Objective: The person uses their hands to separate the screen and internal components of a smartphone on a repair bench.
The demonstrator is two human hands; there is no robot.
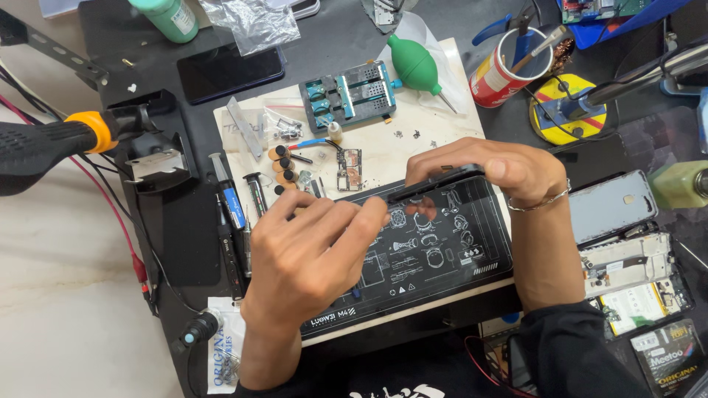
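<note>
Head view looks straight down on a dark work surface (184,243) crowded with repair gear, and in the middle lies a black mat (450,250) printed with white diagrams, probably there to keep small parts from rolling off. Above the mat the right hand (509,171) is clamped on a dark phone frame (435,183), held on edge and clear of the mat, seemingly so its side faces the other hand. The frame's long axis runs roughly left to right, its left end dipping toward the person and pointing at the left hand (313,250). That hand's fingers are pinched together at the frame's lower end; whether they hold a small tool I cannot tell. Behind the mat sit a blue-grey clamp fixture (348,94), a green air blower (414,65), and a small circuit board (349,169).
</note>
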